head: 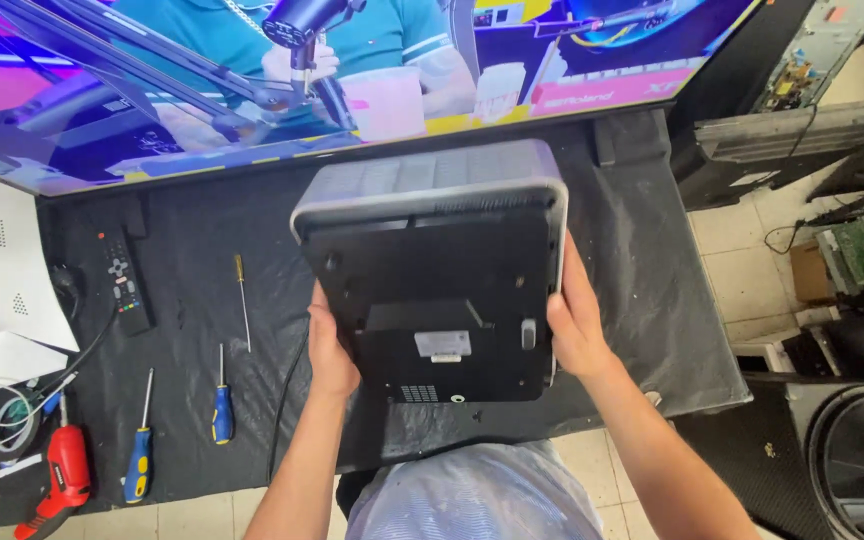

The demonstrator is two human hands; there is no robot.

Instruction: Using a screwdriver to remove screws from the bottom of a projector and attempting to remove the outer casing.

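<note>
A black boxy device with a silver rim (442, 265) is held up above the black-covered workbench (642, 300), its underside turned toward me, showing a white label, screw holes and a vent grille. My left hand (330, 345) grips its left lower edge. My right hand (577, 320) grips its right edge. A black cable (287, 400) runs down from near the device over the bench front.
A large switched-on television (252, 80) stands at the bench's back. On the left lie a remote (124, 285), a thin screwdriver (242, 300), two blue-and-yellow screwdrivers (221, 405), a red power tool (64, 480) and white panels. A speaker (862, 460) and circuit boards sit at right on the floor.
</note>
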